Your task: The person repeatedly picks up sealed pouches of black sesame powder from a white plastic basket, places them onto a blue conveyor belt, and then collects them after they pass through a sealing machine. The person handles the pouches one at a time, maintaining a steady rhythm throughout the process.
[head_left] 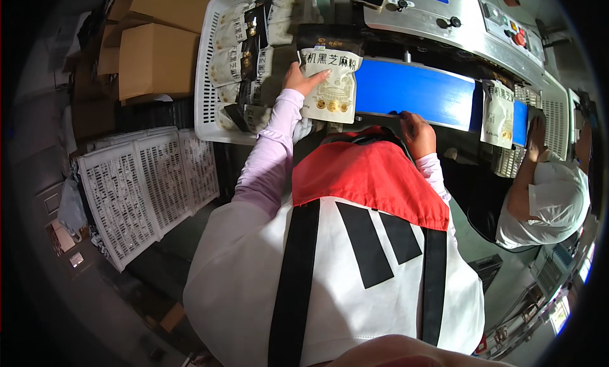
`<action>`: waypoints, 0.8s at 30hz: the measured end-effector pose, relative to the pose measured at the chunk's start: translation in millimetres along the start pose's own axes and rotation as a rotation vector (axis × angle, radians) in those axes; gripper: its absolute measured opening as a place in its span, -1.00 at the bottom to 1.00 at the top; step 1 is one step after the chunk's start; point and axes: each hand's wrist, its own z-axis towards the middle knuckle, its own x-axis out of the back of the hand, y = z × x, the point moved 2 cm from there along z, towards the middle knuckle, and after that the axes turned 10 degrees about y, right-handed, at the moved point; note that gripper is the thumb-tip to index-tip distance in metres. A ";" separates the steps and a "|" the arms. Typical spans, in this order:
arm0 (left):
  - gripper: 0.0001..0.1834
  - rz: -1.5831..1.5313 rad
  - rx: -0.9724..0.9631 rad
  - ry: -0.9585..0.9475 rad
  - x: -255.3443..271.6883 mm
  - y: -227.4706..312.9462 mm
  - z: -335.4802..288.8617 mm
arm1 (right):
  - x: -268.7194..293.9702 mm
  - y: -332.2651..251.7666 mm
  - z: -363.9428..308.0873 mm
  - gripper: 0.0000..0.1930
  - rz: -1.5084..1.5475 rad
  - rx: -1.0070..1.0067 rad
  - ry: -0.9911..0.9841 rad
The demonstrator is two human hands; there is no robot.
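Note:
My left hand (306, 81) is closed on the left edge of a cream stand-up pouch (336, 81) with a black top band, its thumb across the front. The pouch is upright at the left end of a blue conveyor belt (412, 91). My right hand (417, 136) is at the belt's near edge, fingers loosely bent, with nothing visible in them. To the left, a white plastic basket (202, 107) holds several similar pouches (229, 65). Another cream pouch (498, 116) is toward the belt's right end.
A metal machine (438, 27) with knobs and a red button stands behind the belt. A co-worker (549, 202) in a white top is at the right, hands near the belt end. Brown cardboard boxes (155, 62) and white slatted crates (149, 189) stand to the left.

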 end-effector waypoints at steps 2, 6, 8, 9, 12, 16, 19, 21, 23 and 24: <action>-0.07 0.012 0.019 -0.001 5.5 -6.7 6.9 | -7.5 -6.0 1.1 -0.80 -0.024 0.015 -0.017; -0.19 -0.247 0.055 -0.109 6.5 -31.0 32.4 | -9.8 -15.6 5.3 -0.79 -0.054 0.026 -0.054; -0.30 -0.431 0.124 -0.188 9.9 -39.3 42.6 | -15.2 -20.9 7.0 -0.79 -0.064 0.034 -0.073; -0.33 -0.474 0.115 -0.170 11.2 -44.7 45.5 | -18.1 -23.2 8.2 -0.79 -0.073 0.039 -0.083; -0.39 -0.602 0.086 -0.109 6.5 -61.3 49.7 | -26.1 -32.9 13.3 -0.77 -0.125 0.046 -0.152; -0.42 -0.840 0.210 0.070 2.3 -94.7 39.1 | -40.8 -43.0 23.9 -0.76 -0.159 0.096 -0.201; -0.50 -0.895 0.123 -0.131 53.5 -119.2 39.9 | -45.7 -58.2 25.8 -0.77 -0.175 0.076 -0.209; -0.55 -0.811 0.037 -0.283 102.4 -138.8 55.6 | -51.9 -61.5 28.3 -0.77 -0.172 0.074 -0.212; -0.53 -0.485 -0.186 -0.437 147.6 -148.2 85.4 | -53.2 -63.7 25.8 -0.78 -0.181 0.063 -0.248; -0.51 -0.231 -0.364 -0.486 161.6 -153.3 106.6 | -55.6 -64.5 23.9 -0.78 -0.186 0.056 -0.264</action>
